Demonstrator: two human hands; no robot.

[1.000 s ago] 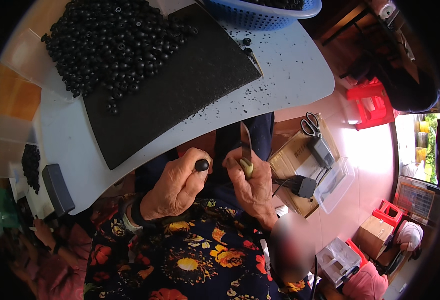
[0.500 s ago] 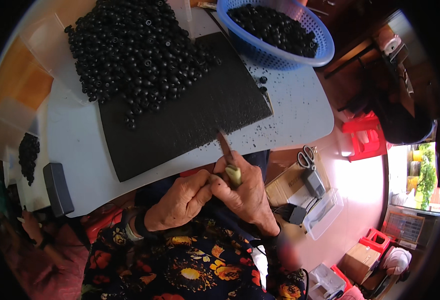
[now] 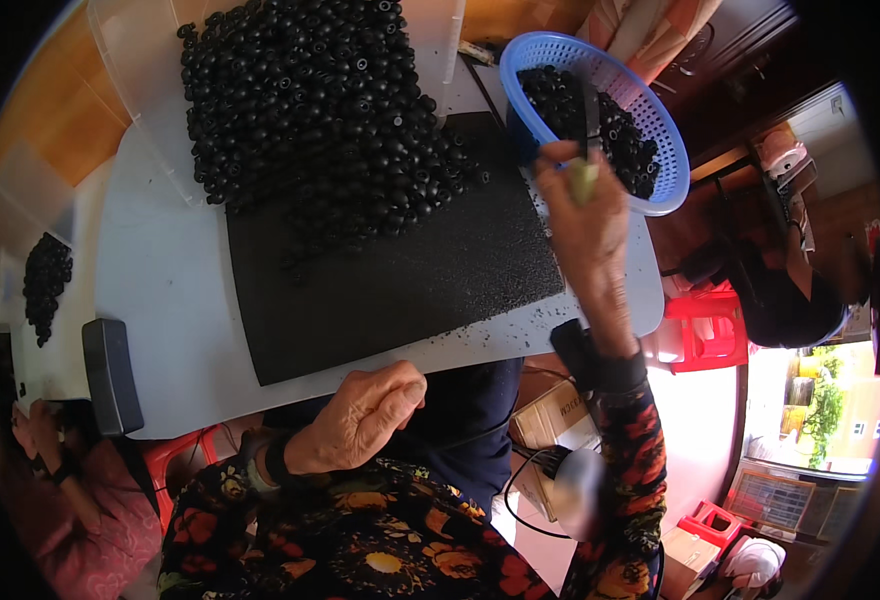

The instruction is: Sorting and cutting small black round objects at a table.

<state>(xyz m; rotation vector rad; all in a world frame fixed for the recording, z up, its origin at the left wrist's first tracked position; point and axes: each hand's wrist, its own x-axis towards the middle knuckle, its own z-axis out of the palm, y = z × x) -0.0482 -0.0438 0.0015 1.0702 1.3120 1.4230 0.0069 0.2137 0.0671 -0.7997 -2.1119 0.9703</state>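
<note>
My right hand [image 3: 597, 225] is stretched out at the right of the table, at the near side of a blue plastic basket [image 3: 676, 165]. It grips a small knife [image 3: 582, 182] by its pale green handle, and the blade points away over the basket. Small black rounded parts [image 3: 630, 150] lie inside the basket. My left hand [image 3: 365, 418] is closed by the table's near edge; whatever its fingers hold is hidden. Beyond it a black mat [image 3: 390, 300] lies on the table, strewn with fine black scraps. A big heap of black hollow parts [image 3: 305, 110] spills onto the mat's far side.
A clear plastic bin [image 3: 135, 80] surrounds the heap. On the left are a dark grey box-shaped object [image 3: 112, 378] and a smaller pile of black parts [image 3: 48, 285]. Another person's hands [image 3: 35, 430] show at the far left. A red stool [image 3: 705, 330] stands right of the table.
My right hand has left my left hand and swung with the knife up and right to the basket. The left hand stays near the table edge, closed. The view has shifted slightly.
</note>
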